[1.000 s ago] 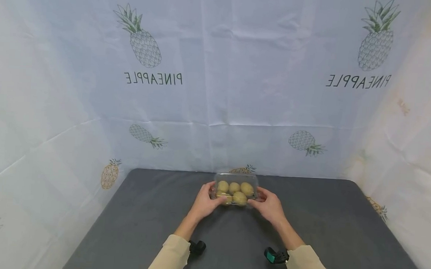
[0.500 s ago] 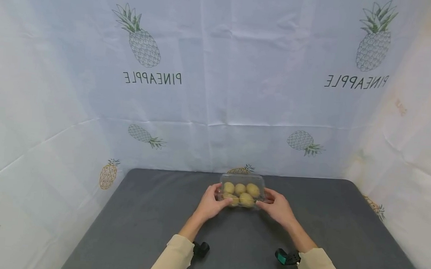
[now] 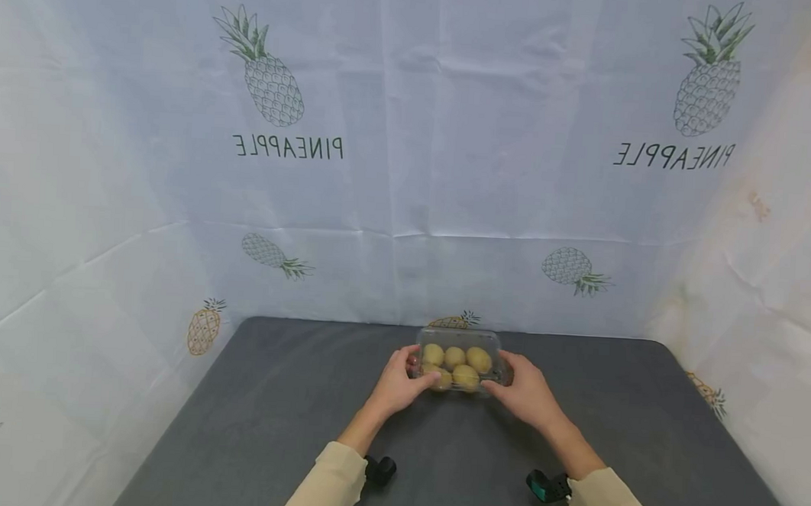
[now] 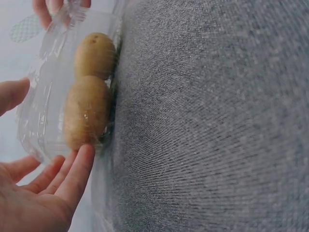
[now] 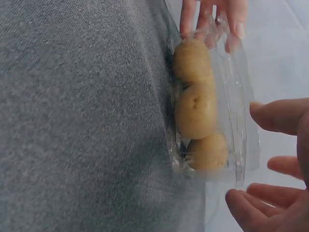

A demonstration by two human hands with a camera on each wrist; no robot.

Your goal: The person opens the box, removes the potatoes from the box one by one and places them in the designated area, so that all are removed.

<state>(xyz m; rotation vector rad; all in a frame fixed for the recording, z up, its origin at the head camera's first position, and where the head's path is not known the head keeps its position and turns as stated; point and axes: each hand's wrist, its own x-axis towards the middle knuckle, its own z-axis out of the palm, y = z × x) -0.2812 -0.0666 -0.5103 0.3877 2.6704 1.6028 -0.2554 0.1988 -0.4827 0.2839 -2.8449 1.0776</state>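
Note:
A clear plastic clamshell box point(image 3: 459, 337) sits near the far edge of the table, with several yellow-brown potatoes point(image 5: 196, 111) showing through its walls. My left hand point(image 3: 396, 382) is at the box's left end, thumb toward the front. In the left wrist view, its fairly straight fingertips point(image 4: 86, 152) are right at the box's end, beside a potato, while the thumb stands off. Around the right end is my right hand point(image 3: 525, 389). The right wrist view shows its thumb point(image 5: 275, 115) and fingers spread loosely, a gap away from the plastic.
The dark grey cloth-covered table point(image 3: 265, 429) extends on both sides of the box. Behind it hangs a pale curtain point(image 3: 410, 169) printed with pineapples, and similar cloth closes in the left and right sides.
The box and both hands have shifted a little to the right, mostly in the earlier half second. Since then the box has barely moved, and the right hand has loosened slightly from its end.

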